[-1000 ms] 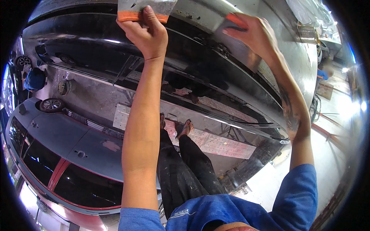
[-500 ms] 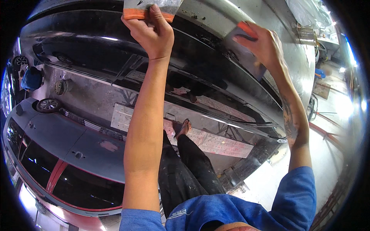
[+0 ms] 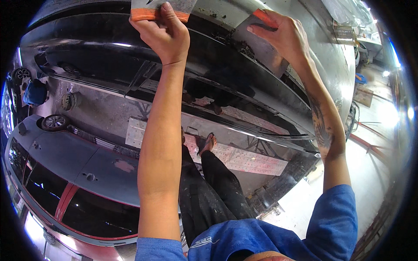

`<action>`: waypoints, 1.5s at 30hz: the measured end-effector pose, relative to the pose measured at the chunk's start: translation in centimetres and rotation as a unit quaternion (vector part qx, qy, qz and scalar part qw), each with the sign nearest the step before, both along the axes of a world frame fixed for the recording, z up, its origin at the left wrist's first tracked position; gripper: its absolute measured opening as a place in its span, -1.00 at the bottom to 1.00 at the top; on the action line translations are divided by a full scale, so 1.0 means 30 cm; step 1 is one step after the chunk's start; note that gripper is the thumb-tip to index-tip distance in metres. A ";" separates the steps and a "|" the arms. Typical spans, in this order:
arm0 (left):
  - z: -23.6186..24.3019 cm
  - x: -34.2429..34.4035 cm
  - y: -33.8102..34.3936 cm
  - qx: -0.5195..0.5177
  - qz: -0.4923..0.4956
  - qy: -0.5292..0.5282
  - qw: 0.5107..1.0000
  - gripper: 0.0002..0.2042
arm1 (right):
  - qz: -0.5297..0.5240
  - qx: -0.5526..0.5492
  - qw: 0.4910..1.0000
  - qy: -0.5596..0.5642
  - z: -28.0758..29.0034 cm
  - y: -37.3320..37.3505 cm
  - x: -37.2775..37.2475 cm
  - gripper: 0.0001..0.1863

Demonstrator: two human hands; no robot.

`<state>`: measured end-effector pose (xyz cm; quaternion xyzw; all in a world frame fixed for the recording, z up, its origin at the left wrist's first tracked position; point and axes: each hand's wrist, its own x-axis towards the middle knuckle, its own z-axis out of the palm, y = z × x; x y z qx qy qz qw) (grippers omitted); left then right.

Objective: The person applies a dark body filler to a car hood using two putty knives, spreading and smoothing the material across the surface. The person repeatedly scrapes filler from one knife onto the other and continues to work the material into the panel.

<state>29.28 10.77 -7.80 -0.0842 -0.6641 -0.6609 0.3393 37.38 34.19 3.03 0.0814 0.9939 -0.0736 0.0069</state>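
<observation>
My left hand (image 3: pixel 170 37) is closed round a wide flat scraper (image 3: pixel 140 15) with an orange grip edge and a grey blade, thumb on top. Part of that blade is cut off by the upper rim of the view. In my right hand (image 3: pixel 287 37) is a second flat scraper (image 3: pixel 250 31), its orange edge pinched between thumb and fingers and its blade hanging over the car body. Below both hands lies a vehicle with a glossy black side (image 3: pixel 104 48) and a dull grey-green surface (image 3: pixel 328 71). Dark crumbs sit along a gap near the right blade; whether the blade touches cannot be told.
A pinkish perforated plank (image 3: pixel 254 158) is under my foot. To the left stands a grey car (image 3: pixel 102 167) with a red door pillar. A person in blue (image 3: pixel 35 92) is at the far left. A metal can (image 3: pixel 344 35) and plastic sheeting (image 3: pixel 348 15) are upper right.
My right hand has moved up and left with its scraper, whose blade now shows more sharply. My left hand has shifted slightly left and up, still holding its scraper.
</observation>
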 end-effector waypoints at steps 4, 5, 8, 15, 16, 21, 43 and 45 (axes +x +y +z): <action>0.006 0.000 0.000 0.007 0.003 0.008 1.000 -0.60 | 0.082 -0.115 0.984 0.103 0.027 0.083 -0.004 -0.57; 0.011 0.001 0.001 0.018 0.003 -0.001 1.000 -0.59 | 0.067 -0.126 0.985 0.101 0.049 0.106 0.010 -0.58; 0.040 0.008 -0.002 0.047 -0.001 -0.023 0.999 -0.59 | 0.070 -0.091 0.982 0.147 0.095 0.133 0.071 -0.57; 0.197 0.035 -0.107 0.052 -0.062 -0.078 0.994 -0.74 | 0.077 0.040 0.989 0.121 0.055 0.104 0.197 -0.56; 0.226 0.042 -0.138 0.063 -0.090 -0.125 0.986 -0.75 | 0.085 0.046 0.987 0.129 0.041 0.103 0.206 -0.57; 0.335 0.100 -0.203 0.017 -0.131 -0.289 0.948 -0.78 | 0.102 0.076 0.980 0.154 -0.005 0.080 0.239 -0.58; 0.317 0.152 -0.033 -0.083 -0.174 -0.358 0.914 -0.84 | 0.103 -0.095 0.971 0.194 -0.052 -0.104 0.000 -0.70; 0.314 0.147 -0.024 -0.075 -0.173 -0.363 0.913 -0.86 | 0.088 -0.060 0.981 0.163 -0.052 -0.118 -0.035 -0.62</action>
